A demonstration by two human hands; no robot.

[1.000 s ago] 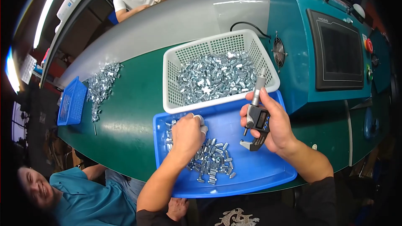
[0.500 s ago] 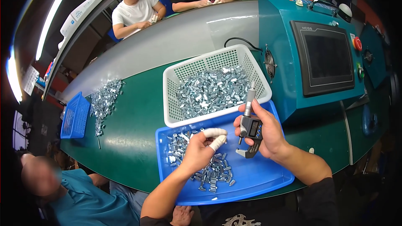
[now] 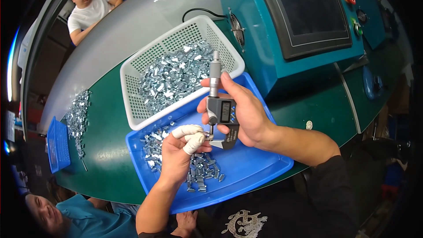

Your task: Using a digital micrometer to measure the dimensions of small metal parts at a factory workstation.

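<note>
A digital micrometer [image 3: 222,108] with a grey barrel stands upright in my right hand [image 3: 249,114], whose fingers are wrapped round its frame and thimble. White finger covers are on the thumb and finger of my left hand [image 3: 176,154]. That hand pinches a small silvery metal part [image 3: 207,137] at the micrometer's jaws; the fingertips hide most of it. Both hands are above a blue tray [image 3: 260,167] with many loose metal parts [image 3: 205,167] at its left. Behind it, a white perforated basket [image 3: 132,114] holds a heap of the same kind of parts [image 3: 176,77].
A teal machine [image 3: 291,68] with a dark screen and a red button stands at the right. Another pile of parts [image 3: 78,117] lies on the green table [image 3: 105,150] beside a small blue basket [image 3: 58,145]. People sit at the far side and at the lower left.
My hands have come together: the metal part in my left hand is now at the micrometer's jaws, where before they were apart. The whole view has shifted and turned.
</note>
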